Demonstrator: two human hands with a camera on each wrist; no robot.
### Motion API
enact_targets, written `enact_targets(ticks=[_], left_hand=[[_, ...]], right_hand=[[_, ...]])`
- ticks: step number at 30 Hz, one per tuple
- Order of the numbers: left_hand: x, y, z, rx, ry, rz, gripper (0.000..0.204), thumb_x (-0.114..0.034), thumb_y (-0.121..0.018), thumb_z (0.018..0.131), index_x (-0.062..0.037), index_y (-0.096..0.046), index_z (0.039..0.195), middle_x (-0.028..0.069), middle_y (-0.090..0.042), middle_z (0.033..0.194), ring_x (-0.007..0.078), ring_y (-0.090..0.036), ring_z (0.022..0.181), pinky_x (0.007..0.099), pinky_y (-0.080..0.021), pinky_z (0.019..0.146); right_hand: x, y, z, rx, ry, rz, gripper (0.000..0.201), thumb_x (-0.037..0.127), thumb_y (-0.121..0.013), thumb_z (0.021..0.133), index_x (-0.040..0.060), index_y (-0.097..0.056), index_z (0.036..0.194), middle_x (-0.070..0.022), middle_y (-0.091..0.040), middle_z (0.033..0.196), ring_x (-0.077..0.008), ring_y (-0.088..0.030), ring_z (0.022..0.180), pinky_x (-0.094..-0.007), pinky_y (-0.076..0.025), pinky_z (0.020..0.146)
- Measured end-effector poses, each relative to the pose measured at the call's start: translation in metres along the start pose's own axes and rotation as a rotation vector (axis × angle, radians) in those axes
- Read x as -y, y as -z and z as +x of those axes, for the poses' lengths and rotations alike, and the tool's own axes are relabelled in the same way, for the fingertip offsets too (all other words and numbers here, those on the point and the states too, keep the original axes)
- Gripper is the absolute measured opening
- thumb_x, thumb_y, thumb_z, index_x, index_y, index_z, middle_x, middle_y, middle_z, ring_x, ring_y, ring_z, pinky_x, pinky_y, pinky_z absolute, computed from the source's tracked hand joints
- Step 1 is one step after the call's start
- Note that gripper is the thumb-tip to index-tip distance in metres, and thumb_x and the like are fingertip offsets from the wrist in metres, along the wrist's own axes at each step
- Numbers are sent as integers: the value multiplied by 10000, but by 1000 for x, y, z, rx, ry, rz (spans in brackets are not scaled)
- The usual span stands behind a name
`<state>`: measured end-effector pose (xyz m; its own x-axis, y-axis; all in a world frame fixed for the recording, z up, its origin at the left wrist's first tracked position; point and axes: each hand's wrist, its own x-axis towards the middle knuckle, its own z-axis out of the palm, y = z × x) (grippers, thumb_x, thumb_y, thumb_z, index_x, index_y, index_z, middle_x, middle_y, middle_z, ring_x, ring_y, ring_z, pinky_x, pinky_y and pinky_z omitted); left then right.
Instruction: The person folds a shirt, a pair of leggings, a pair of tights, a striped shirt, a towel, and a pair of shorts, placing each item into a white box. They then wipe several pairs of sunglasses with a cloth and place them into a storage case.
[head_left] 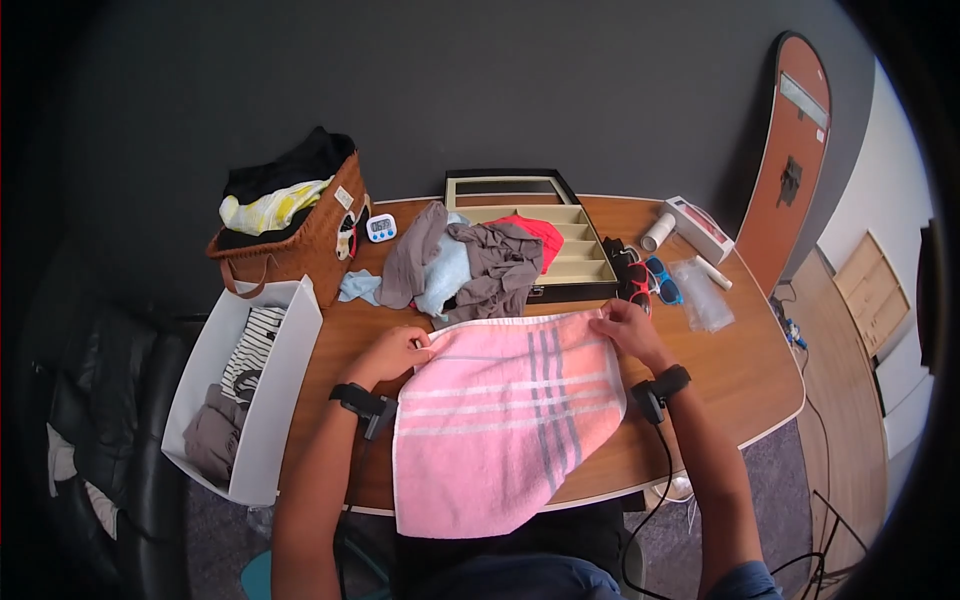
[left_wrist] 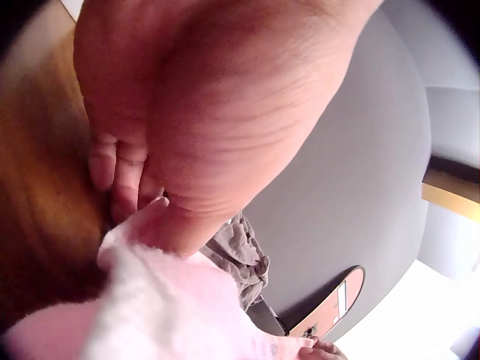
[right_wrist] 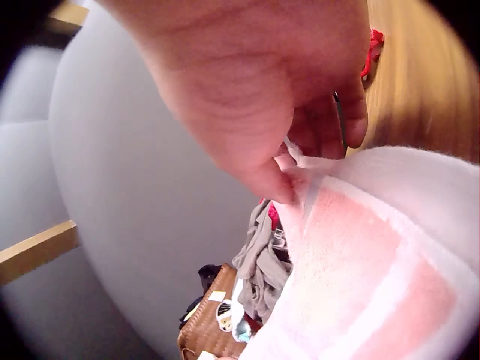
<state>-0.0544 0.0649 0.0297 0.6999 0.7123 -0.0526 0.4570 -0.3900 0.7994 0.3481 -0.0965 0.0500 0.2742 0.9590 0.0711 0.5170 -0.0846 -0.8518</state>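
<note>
A pink towel (head_left: pixel 480 420) with white and grey stripes hangs spread between both hands, its lower end drooping over the table's front edge. At its upper left corner the left hand (head_left: pixel 398 352) pinches the white hem between thumb and fingers. The right hand (head_left: pixel 632 330) pinches the upper right corner in the same way. In the left wrist view, the left thumb presses on the towel (left_wrist: pixel 172 300) while other fingers curl behind. The right wrist view has the right thumb and fingers closed on the towel's corner (right_wrist: pixel 360 255). Just beyond the towel lies a heap of grey clothes (head_left: pixel 505 262).
A divided display case (head_left: pixel 590 268) stands open behind the heap. Sunglasses (head_left: pixel 660 282) and a plastic bag (head_left: pixel 702 295) lie at right. To the left are a white box (head_left: pixel 262 440) with folded clothes, a brown basket (head_left: pixel 290 258) of clothes and a timer (head_left: pixel 381 228).
</note>
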Motion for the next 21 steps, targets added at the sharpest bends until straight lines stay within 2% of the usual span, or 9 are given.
enact_targets(ticks=[2, 4, 6, 7, 11, 15, 17, 19, 21], left_hand=[[2, 0, -2, -25, -16, 2, 176, -160, -703, 863, 6, -651, 893, 49, -650, 794, 118, -600, 765, 279, -480, 689], [0, 3, -4, -49, -33, 4, 170, -161, -699, 871, 0, -651, 892, 33, -641, 783, 102, -585, 754, 267, -472, 681], [-5, 15, -10, -219, -134, -64, 200, -192, -705, 864, 1, -654, 878, 46, -651, 762, 115, -584, 722, 281, -474, 657], [-18, 25, -17, -255, -126, -100, 190, -186, -697, 878, -1, -655, 871, 7, -625, 740, 70, -554, 728, 245, -457, 650], [-91, 80, -56, -317, -225, -179, 84, -102, -677, 891, -28, -637, 895, -51, -603, 822, 29, -528, 760, 198, -441, 672], [-166, 128, -97, -482, -383, -137, 100, -107, -679, 896, -25, -623, 907, -48, -571, 832, 33, -506, 747, 187, -425, 660], [-203, 143, -119, -599, -385, -44, 138, -131, -680, 902, -31, -595, 858, -45, -538, 816, 42, -482, 751, 192, -409, 668], [-218, 155, -126, -654, -599, -130, 165, -137, -713, 886, -17, -605, 847, -42, -551, 813, 43, -494, 763, 196, -432, 682], [-225, 167, -135, -673, -626, -81, 170, -142, -717, 884, -23, -602, 847, -40, -548, 809, 44, -492, 761, 196, -431, 680]], right_hand=[[9, 4, -6, 42, -23, 172, 155, 153, -712, 862, 46, -600, 846, 38, -580, 750, -50, -507, 676, -232, -415, 591], [14, 9, -8, 24, 37, 190, 134, 139, -699, 876, 49, -605, 844, 45, -583, 762, -40, -507, 693, -220, -415, 608], [26, 16, -13, 4, 97, 208, 116, 125, -687, 891, 53, -610, 841, 52, -586, 774, -29, -508, 709, -208, -415, 626], [43, 21, -19, -24, 126, 249, 107, 117, -684, 889, 52, -615, 841, 54, -589, 782, -30, -512, 722, -206, -419, 642], [112, 57, -37, -67, 236, 383, 45, 78, -651, 894, 41, -626, 892, 34, -620, 831, -45, -551, 770, -211, -449, 708], [177, 92, -48, -148, 463, 398, 57, 80, -635, 884, 34, -614, 908, 18, -623, 856, -58, -566, 810, -225, -457, 758], [212, 108, -57, -174, 554, 372, 58, 80, -637, 866, 44, -603, 896, 13, -619, 858, -57, -567, 814, -223, -452, 763], [241, 120, -66, -179, 607, 328, 64, 83, -638, 851, 54, -590, 882, 11, -618, 870, -57, -562, 806, -225, -448, 767], [255, 126, -69, -184, 631, 309, 65, 77, -633, 841, 56, -577, 865, 2, -622, 884, -65, -557, 806, -228, -447, 766]])
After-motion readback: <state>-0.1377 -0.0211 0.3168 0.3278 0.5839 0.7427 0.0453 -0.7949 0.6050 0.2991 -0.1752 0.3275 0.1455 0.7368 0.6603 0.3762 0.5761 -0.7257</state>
